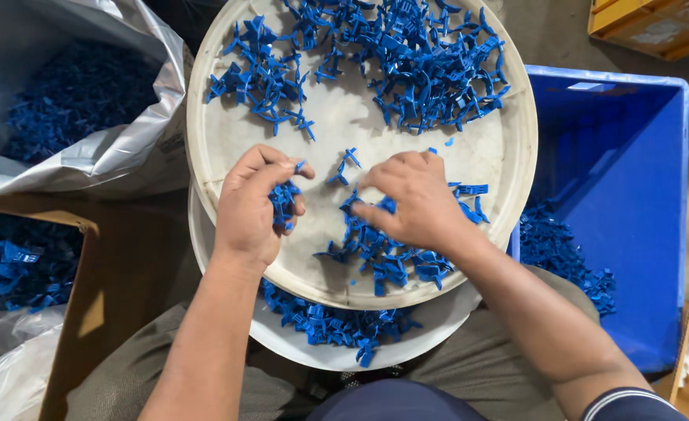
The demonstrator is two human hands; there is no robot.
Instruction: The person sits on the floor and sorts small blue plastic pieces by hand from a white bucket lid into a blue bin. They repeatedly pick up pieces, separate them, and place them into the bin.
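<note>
Your left hand (252,204) cups a fistful of blue plastic clips (283,201) — keep it curled; your right hand (408,204) pinches 1 clip (385,206) — lift cleanly.

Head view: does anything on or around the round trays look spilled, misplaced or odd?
Nothing looks broken. One oddity: a heap of small blue plastic parts lies on the lower white tray, half covered by the upper round tray stacked off-centre over it. The left hand grips a bunch of parts; the right hand rests on another pile.
</note>
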